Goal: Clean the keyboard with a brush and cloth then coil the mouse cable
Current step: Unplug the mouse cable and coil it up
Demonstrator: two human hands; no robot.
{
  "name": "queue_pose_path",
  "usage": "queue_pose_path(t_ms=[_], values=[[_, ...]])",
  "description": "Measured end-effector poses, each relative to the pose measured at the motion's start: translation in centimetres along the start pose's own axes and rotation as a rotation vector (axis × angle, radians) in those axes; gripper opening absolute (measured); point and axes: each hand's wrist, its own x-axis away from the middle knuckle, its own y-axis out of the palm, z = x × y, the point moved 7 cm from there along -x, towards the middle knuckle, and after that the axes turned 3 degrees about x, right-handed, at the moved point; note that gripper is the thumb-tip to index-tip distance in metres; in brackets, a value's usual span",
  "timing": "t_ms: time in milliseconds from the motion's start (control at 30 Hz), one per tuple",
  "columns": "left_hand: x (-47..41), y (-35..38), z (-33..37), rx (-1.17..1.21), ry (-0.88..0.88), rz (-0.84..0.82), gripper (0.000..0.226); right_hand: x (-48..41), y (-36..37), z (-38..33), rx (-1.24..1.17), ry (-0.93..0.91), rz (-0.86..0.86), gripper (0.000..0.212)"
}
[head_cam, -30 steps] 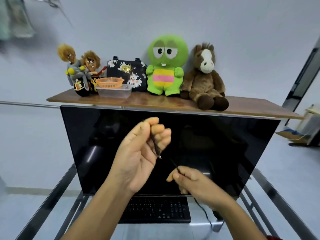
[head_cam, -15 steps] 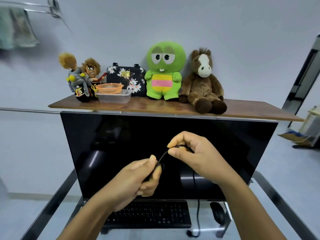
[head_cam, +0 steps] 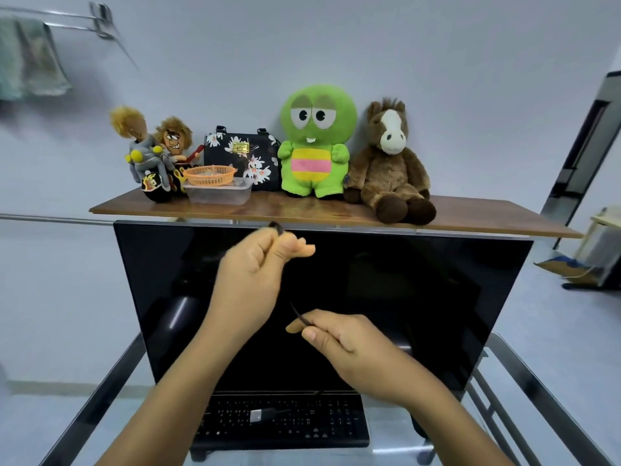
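My left hand point(head_cam: 250, 280) is raised in front of the dark monitor point(head_cam: 420, 297) and is closed around loops of the thin black mouse cable point(head_cam: 276, 227), which pokes out above the thumb. Lower and to the right, my right hand point(head_cam: 339, 341) pinches another stretch of the same cable between thumb and forefinger. A silver USB plug point(head_cam: 256, 415) on the cable's end hangs over the black keyboard point(head_cam: 302, 428) at the bottom. The mouse is hidden behind my right forearm.
A wooden shelf point(head_cam: 470, 220) above the monitor holds a green plush point(head_cam: 316, 142), a brown horse plush point(head_cam: 389, 163), a floral bag point(head_cam: 242, 153), dolls and an orange basket point(head_cam: 210, 174) on a clear tub. Metal rails point(head_cam: 537, 388) flank the glass desk. A towel point(head_cam: 30, 58) hangs at the upper left.
My left hand has risen toward the monitor's top edge with the cable. My right hand has dropped from above to below the left hand. The USB plug now dangles over the keyboard.
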Motion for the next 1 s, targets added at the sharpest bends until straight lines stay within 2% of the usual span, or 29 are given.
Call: queue_pose_path(t_ms=[67,133,233,367,467,533,600,667,700,767,800,833,900,1000], values=[[0.8,1.2,-0.9,-0.327,0.055,-0.126,0.025,-0.1,-0.3,-1.2,0.067,-0.056,-0.023,0.023],[2.1,2.4,-2.5,-0.371,-0.042,-0.285,0.030,-0.3,-1.3,-2.1,0.127,-0.107,0.003,0.018],[4.4,3.3,-4.1,-0.077,-0.311,-0.460,0.036,-0.6,-4.1,-2.4,0.046,-0.127,0.081,0.007],[6.8,3.8,-3.0,0.509,-0.547,-0.592,0.043,-1.2,-7.5,-1.2,-0.139,-0.111,0.198,0.005],[6.5,3.4,-0.8,0.977,-0.608,-0.472,0.037,-1.6,-7.8,0.2,-0.186,-0.092,0.305,0.010],[5.1,2.5,0.4,1.246,-0.563,-0.287,0.035,-1.7,-6.4,0.8,-0.166,-0.043,0.334,0.013],[3.4,1.5,0.4,1.351,-0.515,-0.046,0.035,-1.7,-4.0,0.6,-0.119,-0.037,0.285,0.020],[2.2,0.8,-0.3,1.164,-0.448,0.127,0.032,-1.8,-1.0,-0.2,0.055,-0.067,0.159,0.027],[1.7,0.6,-0.8,0.956,-0.395,0.152,0.030,-1.7,0.0,-0.7,0.174,-0.086,0.102,0.030],[1.3,0.4,-1.1,0.321,-0.231,0.073,0.028,-1.2,0.0,-2.1,0.355,-0.135,0.074,0.030],[1.5,1.0,-1.0,0.045,-0.149,-0.015,0.028,-1.0,-1.0,-3.1,0.366,-0.181,0.098,0.025],[1.9,1.6,-1.3,-0.133,-0.110,-0.098,0.031,-0.7,-2.1,-4.1,0.339,-0.226,0.121,0.018],[3.0,2.8,-2.3,-0.156,-0.183,-0.242,0.042,-0.4,-4.5,-4.6,0.262,-0.226,0.154,0.008],[4.9,4.6,-3.1,0.163,-0.469,-0.382,0.045,-0.9,-6.2,-3.6,0.022,-0.159,0.138,0.003]])
